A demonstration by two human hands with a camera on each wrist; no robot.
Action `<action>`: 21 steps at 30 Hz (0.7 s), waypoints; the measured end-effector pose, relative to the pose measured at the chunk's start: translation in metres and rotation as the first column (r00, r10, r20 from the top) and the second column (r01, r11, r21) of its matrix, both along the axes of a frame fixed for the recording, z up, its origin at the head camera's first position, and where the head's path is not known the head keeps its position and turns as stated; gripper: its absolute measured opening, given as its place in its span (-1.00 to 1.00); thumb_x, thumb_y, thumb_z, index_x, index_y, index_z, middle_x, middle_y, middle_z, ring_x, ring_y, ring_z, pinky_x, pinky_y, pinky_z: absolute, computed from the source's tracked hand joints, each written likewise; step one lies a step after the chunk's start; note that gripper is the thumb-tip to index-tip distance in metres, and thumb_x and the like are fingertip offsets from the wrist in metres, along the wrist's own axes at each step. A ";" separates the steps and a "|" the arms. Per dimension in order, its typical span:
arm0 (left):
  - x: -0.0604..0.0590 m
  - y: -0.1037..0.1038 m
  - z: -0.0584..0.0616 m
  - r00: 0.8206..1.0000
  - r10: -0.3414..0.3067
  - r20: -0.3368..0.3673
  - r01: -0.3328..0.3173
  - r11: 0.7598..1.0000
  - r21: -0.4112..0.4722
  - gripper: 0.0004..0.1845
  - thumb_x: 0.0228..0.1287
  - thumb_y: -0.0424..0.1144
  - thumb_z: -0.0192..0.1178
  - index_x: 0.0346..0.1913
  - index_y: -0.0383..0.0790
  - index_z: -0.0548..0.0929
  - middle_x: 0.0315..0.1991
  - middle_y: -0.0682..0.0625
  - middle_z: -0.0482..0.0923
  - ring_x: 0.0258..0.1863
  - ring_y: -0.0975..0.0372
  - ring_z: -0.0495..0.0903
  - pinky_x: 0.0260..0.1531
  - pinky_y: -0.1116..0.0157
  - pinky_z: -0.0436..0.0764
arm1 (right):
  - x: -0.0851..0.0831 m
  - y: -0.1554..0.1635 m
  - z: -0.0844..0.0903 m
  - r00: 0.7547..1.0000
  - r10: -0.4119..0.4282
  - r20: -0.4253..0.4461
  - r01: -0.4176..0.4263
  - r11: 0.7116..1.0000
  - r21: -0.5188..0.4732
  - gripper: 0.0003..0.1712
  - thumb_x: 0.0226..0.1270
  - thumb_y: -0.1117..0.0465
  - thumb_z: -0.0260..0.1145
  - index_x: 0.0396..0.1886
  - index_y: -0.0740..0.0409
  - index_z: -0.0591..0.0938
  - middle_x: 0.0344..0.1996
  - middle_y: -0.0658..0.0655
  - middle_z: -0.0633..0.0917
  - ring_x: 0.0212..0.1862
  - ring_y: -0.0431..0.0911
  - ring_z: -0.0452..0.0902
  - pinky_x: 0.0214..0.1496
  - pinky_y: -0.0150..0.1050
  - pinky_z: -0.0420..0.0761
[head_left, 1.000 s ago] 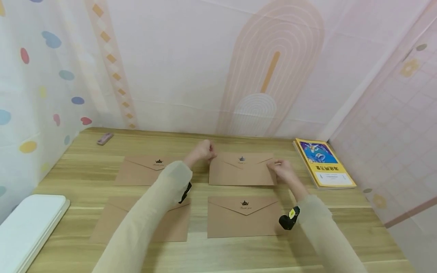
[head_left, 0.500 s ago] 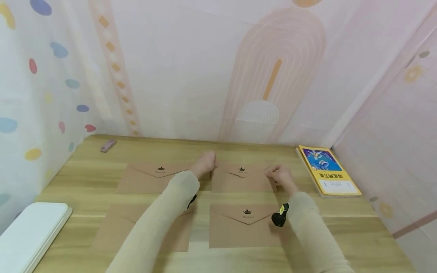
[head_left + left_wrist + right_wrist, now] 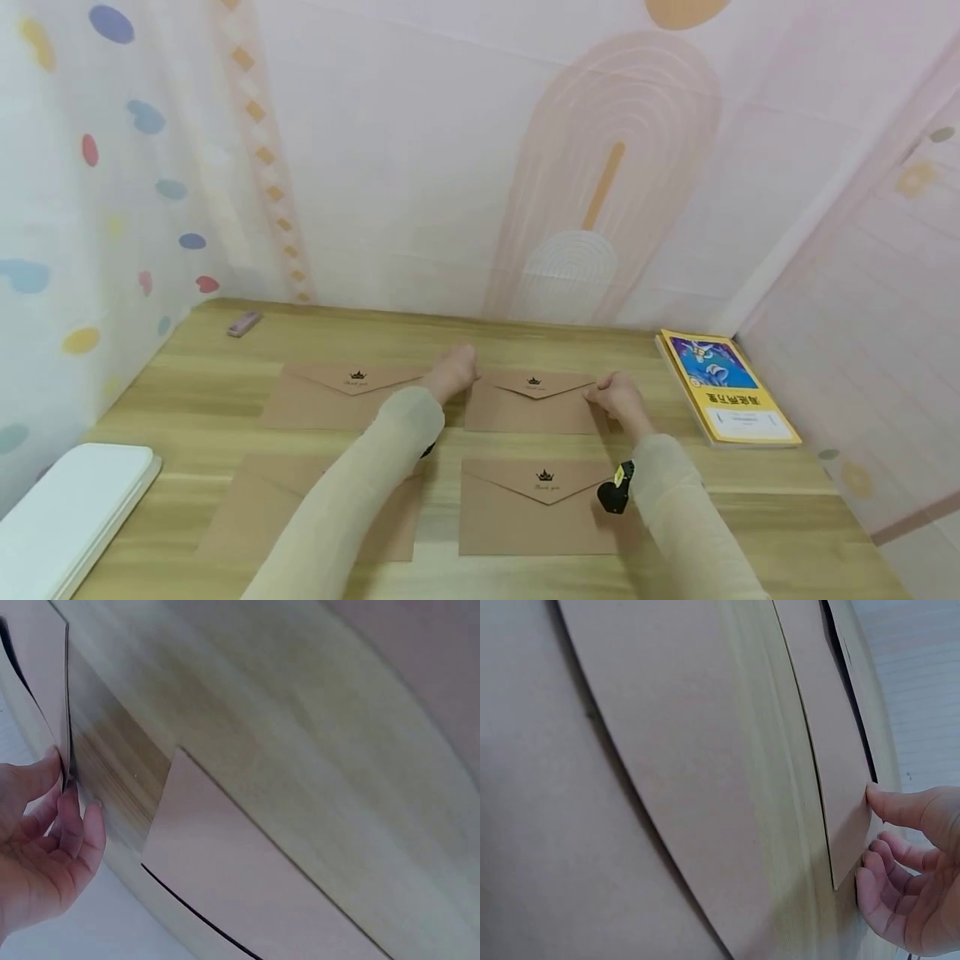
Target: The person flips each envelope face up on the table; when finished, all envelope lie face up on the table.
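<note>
Both hands have slid the far envelope nearer, left fingers and right fingers pinching its ends.

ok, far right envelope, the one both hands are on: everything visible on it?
The far right envelope is brown kraft paper, lying flat on the wooden table, pointed flap closed, small dark crown print with script below. The left hand pinches its left edge, the right hand touches its right edge. Another envelope lies nearer, one further left.

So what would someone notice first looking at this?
Four brown envelopes lie in a grid on the wooden table. Both hands, left hand and right hand, hold the far right envelope by its ends. A yellow book lies at the table's right edge.
</note>
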State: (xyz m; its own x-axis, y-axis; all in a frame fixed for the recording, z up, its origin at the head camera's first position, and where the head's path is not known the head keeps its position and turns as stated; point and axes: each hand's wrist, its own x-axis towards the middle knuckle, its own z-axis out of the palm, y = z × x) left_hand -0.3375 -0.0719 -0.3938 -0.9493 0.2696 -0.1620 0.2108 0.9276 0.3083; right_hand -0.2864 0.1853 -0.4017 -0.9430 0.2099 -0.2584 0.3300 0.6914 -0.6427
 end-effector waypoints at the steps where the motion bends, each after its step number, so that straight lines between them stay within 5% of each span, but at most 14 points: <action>1: 0.001 0.001 0.001 1.000 -0.007 -0.012 0.007 1.000 -0.008 -0.68 0.21 -0.26 0.17 -0.67 -0.18 0.39 -0.64 0.04 0.35 -0.57 0.23 0.32 -0.54 0.34 0.40 | 0.001 0.000 0.001 1.000 -0.004 -0.001 0.004 1.000 0.005 -0.65 0.17 0.17 0.29 -0.66 0.11 0.33 -0.61 -0.03 0.32 -0.48 -0.17 0.27 -0.53 -0.40 0.40; 8: 0.003 0.003 0.006 0.996 -0.048 -0.073 0.041 0.995 -0.096 -0.90 0.23 -0.29 0.15 -0.34 -0.29 0.54 -0.38 -0.08 0.56 -0.45 0.19 0.43 -0.45 0.29 0.55 | -0.003 -0.004 0.003 1.000 0.008 -0.018 -0.007 1.000 0.022 -0.74 0.19 0.16 0.26 -0.48 0.23 0.41 -0.51 0.03 0.38 -0.41 -0.14 0.32 -0.52 -0.41 0.40; 15: 0.002 0.004 0.010 0.983 -0.119 -0.143 0.086 0.972 -0.219 -0.83 0.25 -0.44 0.05 -0.11 -0.35 0.51 -0.11 -0.22 0.51 -0.12 0.04 0.52 -0.11 0.18 0.60 | -0.015 -0.008 0.004 0.999 0.043 -0.003 -0.043 0.996 0.077 -0.52 0.20 0.13 0.25 -0.74 0.07 0.18 -0.73 -0.03 0.18 -0.62 -0.17 0.16 -0.60 -0.34 0.34; 17: 0.000 0.002 0.013 0.976 -0.146 -0.161 0.097 0.956 -0.279 -0.77 0.26 -0.42 0.03 -0.03 -0.36 0.47 -0.08 -0.21 0.49 -0.08 0.03 0.50 -0.08 0.16 0.59 | -0.023 -0.002 -0.004 0.998 0.063 -0.004 -0.063 0.997 0.054 -0.60 0.23 0.16 0.19 -0.71 0.10 0.25 -0.69 -0.01 0.26 -0.58 -0.14 0.24 -0.55 -0.29 0.43; 21: -0.005 -0.017 0.031 0.972 -0.185 -0.142 0.121 0.921 -0.370 -0.65 0.19 -0.33 0.12 0.03 -0.35 0.43 -0.01 -0.21 0.44 -0.01 0.01 0.46 0.02 0.09 0.53 | -0.084 0.058 -0.079 0.993 0.109 -0.042 -0.113 0.989 -0.095 -0.85 0.20 0.20 0.07 -0.46 0.20 0.42 -0.54 0.06 0.45 -0.50 -0.10 0.43 -0.49 -0.24 0.55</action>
